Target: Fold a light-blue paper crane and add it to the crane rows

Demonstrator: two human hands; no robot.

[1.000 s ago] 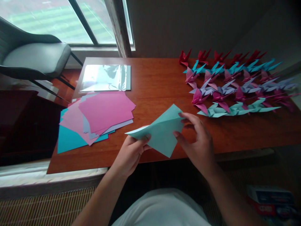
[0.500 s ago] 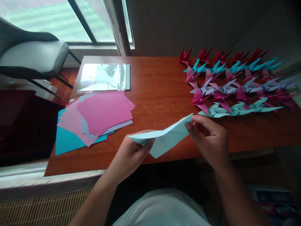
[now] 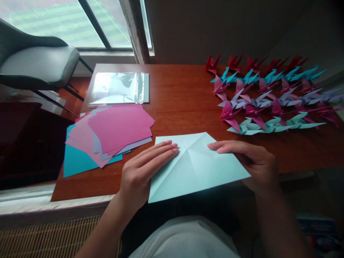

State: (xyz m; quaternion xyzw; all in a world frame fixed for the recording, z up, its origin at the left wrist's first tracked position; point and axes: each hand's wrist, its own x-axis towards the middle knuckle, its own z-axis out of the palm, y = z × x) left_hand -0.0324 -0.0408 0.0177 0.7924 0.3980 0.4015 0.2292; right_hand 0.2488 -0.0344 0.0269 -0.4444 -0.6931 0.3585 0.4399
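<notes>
A pale mint sheet of origami paper (image 3: 199, 168) is spread out in front of me, with crease lines crossing near its middle. It overlaps the table's near edge and hangs partly out over my lap. My left hand (image 3: 145, 165) holds the sheet's left side, its fingers together across the top and the thumb hidden. At the right side my right hand (image 3: 249, 161) grips the paper, fingertips on the upper face and the rest of the grip out of sight below.
Coloured paper sheets (image 3: 120, 125) lie fanned out on the left of the wooden table (image 3: 177, 86). Behind them is a clear-wrapped pack of paper (image 3: 115, 87). Rows of folded paper cranes (image 3: 271, 93) stand at the right. A chair (image 3: 37, 64) is beyond the table's left end.
The sheet was folded and held up at an angle; now it is opened out flatter. My left hand has turned palm-down over it, and my right hand has shifted right and slightly lower.
</notes>
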